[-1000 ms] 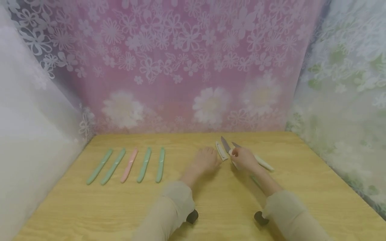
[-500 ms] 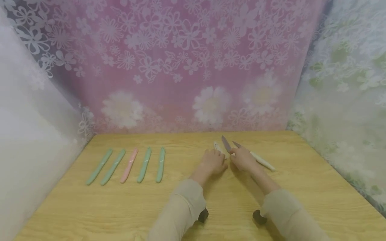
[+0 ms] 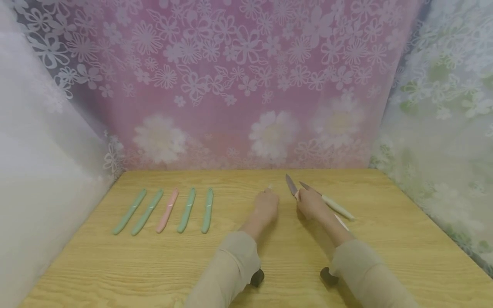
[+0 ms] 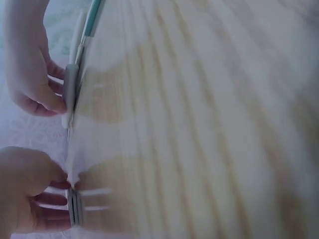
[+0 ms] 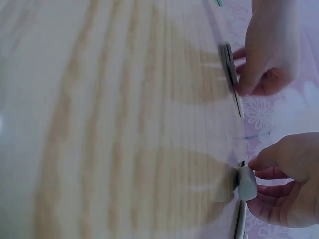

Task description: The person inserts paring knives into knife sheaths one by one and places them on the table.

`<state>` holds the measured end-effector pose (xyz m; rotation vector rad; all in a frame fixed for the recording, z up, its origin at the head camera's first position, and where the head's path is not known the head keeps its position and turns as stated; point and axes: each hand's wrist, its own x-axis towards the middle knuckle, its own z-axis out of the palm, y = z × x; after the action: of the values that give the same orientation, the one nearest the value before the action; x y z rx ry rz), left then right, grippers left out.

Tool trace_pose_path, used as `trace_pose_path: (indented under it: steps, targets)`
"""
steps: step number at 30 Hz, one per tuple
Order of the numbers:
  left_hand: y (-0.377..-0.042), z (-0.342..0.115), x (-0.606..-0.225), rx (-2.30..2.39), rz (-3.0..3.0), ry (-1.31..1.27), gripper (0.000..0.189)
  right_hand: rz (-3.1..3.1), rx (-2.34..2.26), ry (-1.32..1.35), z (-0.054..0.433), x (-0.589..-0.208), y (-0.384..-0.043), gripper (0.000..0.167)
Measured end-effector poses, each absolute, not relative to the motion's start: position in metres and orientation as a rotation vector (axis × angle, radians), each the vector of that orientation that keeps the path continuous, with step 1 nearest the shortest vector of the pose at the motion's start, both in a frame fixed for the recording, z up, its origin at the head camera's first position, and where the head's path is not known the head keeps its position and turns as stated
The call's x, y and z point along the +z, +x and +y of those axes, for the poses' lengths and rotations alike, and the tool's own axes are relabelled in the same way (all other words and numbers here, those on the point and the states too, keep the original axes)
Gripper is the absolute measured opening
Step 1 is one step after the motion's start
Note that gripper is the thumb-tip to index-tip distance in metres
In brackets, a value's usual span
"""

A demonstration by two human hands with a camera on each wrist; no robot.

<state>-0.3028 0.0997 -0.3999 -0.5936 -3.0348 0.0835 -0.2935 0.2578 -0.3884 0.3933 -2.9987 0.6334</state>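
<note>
In the head view my left hand (image 3: 265, 208) covers a white knife sheath, with only a tip showing past the fingers. The left wrist view has its fingers and thumb pinching this slim sheath (image 4: 75, 209), which bears a dark line. To the right, my right hand (image 3: 312, 205) grips the pale handle (image 5: 247, 183) of a knife. Its grey blade (image 3: 290, 184) points away from me. Close beside it lies a second knife with a cream handle (image 3: 338, 208), its blade partly behind my right hand. A white strip (image 3: 341, 222) peeks out by my right forearm; its kind is unclear.
Several slim green sheathed knives (image 3: 186, 210) and one pink sheathed knife (image 3: 167, 210) lie in a row on the left of the wooden table (image 3: 154, 265). A teal handle (image 4: 93, 17) shows in the left wrist view. Floral curtains (image 3: 231, 85) close off the back and sides.
My left hand has closed over the white sheath, which lay in plain sight earlier, and drawn it slightly left from the knife. My right hand stays at the knife handle.
</note>
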Motion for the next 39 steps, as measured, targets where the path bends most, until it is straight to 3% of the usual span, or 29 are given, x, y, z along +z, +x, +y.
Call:
trace_pose_path:
  steps: [3,9,17,22,25,30,36,39]
  targets:
    - [-0.306,0.095,-0.4,0.094,-3.036,-0.48,0.022,-2.981,0.622,0.391,0.257,-0.388,-0.294,0.015]
    - [-0.309,0.08,-0.391,-0.342,-3.028,-0.371,0.019,-3.022,0.653,0.337,0.257,-0.387,-0.293,0.031]
    - [-0.309,0.061,-0.381,-0.767,-3.088,-0.34,0.04,-3.137,0.549,0.316,0.257,-0.391,-0.287,0.014]
    - [-0.312,0.058,-0.383,-0.759,-3.1,-0.301,0.046,-3.117,0.522,0.333,0.256,-0.393,-0.287,0.036]
    - [-0.313,0.053,-0.383,-0.853,-3.071,-0.276,0.043,-3.1,0.548,0.349,0.256,-0.394,-0.286,0.041]
    - [-0.317,0.042,-0.383,-1.26,-2.961,-0.181,0.016,-3.048,0.659,0.377,0.256,-0.395,-0.281,0.039]
    - [-0.32,0.026,-0.382,-2.075,-2.645,-0.043,0.047,-2.951,0.789,0.441,0.255,-0.39,-0.267,0.03]
    - [-0.321,0.018,-0.381,-2.385,-2.448,-0.02,0.052,-2.929,0.873,0.435,0.252,-0.389,-0.26,0.029]
